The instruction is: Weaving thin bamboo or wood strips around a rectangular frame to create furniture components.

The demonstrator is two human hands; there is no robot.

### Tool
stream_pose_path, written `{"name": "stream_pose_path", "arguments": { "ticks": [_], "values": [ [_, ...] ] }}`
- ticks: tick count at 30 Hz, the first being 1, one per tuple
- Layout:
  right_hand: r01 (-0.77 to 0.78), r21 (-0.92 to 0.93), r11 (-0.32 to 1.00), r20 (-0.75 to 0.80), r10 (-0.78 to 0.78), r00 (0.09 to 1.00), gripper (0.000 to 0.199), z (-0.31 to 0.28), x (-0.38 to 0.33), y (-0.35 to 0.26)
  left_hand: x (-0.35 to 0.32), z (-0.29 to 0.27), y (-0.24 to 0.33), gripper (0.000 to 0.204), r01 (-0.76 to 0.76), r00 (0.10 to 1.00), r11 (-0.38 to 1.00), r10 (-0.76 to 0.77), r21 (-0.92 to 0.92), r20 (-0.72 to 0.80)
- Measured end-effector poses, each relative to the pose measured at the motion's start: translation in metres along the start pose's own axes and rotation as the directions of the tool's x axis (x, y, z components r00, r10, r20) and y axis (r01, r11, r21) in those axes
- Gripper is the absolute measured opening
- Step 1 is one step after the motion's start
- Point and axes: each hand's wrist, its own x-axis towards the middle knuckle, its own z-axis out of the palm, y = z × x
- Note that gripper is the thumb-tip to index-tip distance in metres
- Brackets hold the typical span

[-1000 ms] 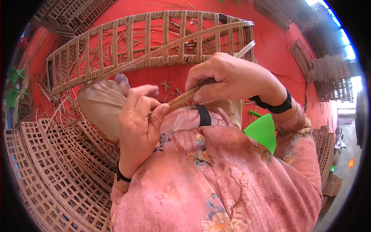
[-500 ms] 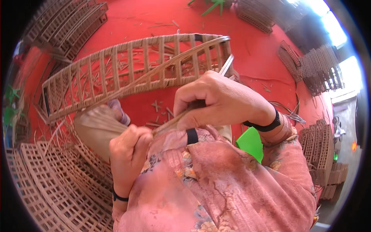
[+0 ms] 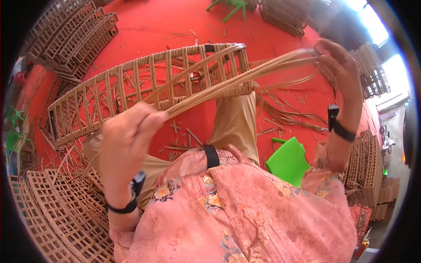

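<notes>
A bundle of long, flat tan strips [image 3: 245, 79] stretches through the air in front of me, slanting up to the right. My left hand [image 3: 129, 138] is closed around its near end. At the far end, my right hand [image 3: 344, 65] is raised with its fingers beside the strip ends; blur hides whether it grips them. Behind the bundle lies a long woven frame [image 3: 94, 103] with evenly spaced crossbars and a wrapped rim. One strip runs diagonally over this frame to its far right corner.
Stacked woven lattice panels [image 3: 66, 206] stand at my lower left, and more stacks [image 3: 70, 39] rise at the far left. A green plastic seat [image 3: 287, 162] is by my right side. Loose strips [image 3: 289, 116] and scraps litter the red floor [image 3: 280, 57].
My hands, close together at my waist before, are now wide apart. My right hand moved up and right, my left slightly up and left. The strip bundle now spans between them.
</notes>
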Motion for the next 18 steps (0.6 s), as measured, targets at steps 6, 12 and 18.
{"name": "stream_pose_path", "arguments": {
  "ticks": [6, 12, 18],
  "values": [
    [0.643, -0.054, 0.764, -0.213, -0.638, 0.74, 0.048, 0.083, -0.051, -0.094, 0.051, 0.078, 0.04, 0.02, -0.444, 0.891, 0.842, 0.45, 0.307, 0.056],
    [0.363, 0.109, 0.926, -0.019, -0.363, 0.932, 0.058, 0.14, -0.063, -0.076, 0.069, 0.113, 0.038, 0.015, -0.568, 0.823, 0.818, 0.563, 0.087, 0.075],
    [0.483, 0.0, 0.876, 0.088, -0.481, 0.872, 0.032, 0.11, -0.039, -0.034, 0.072, 0.08, 0.007, 0.028, -0.519, 0.854, 0.807, 0.499, 0.282, 0.145]
  ]
}}
